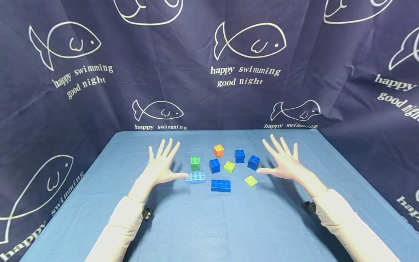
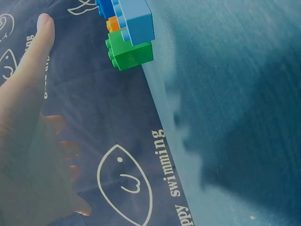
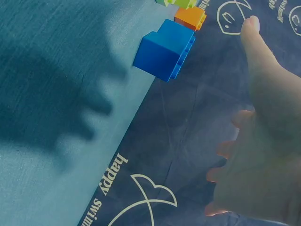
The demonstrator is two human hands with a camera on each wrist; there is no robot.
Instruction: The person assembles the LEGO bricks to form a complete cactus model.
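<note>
My left hand [image 1: 159,168] hovers over the table with its fingers spread and nothing in it. Its thumb tip overlaps the light blue long brick [image 1: 195,177] in the head view; the left wrist view shows the thumb apart from the bricks. Behind that brick stands a green brick [image 1: 195,163]. Held up likewise, my right hand [image 1: 286,163] has spread fingers and holds nothing. Closest to its thumb are a blue square brick [image 1: 253,162] and a flat lime piece [image 1: 251,181]. Between the hands lie a dark blue long brick [image 1: 220,185], a lime brick [image 1: 229,167] and an orange brick [image 1: 218,150].
Two more blue square bricks, one at centre [image 1: 214,166] and one farther back [image 1: 239,156], stand among the others. A blue cloth covers the table [image 1: 190,225]. Dark curtains [image 1: 203,102] with white fish prints hang behind it and at both sides.
</note>
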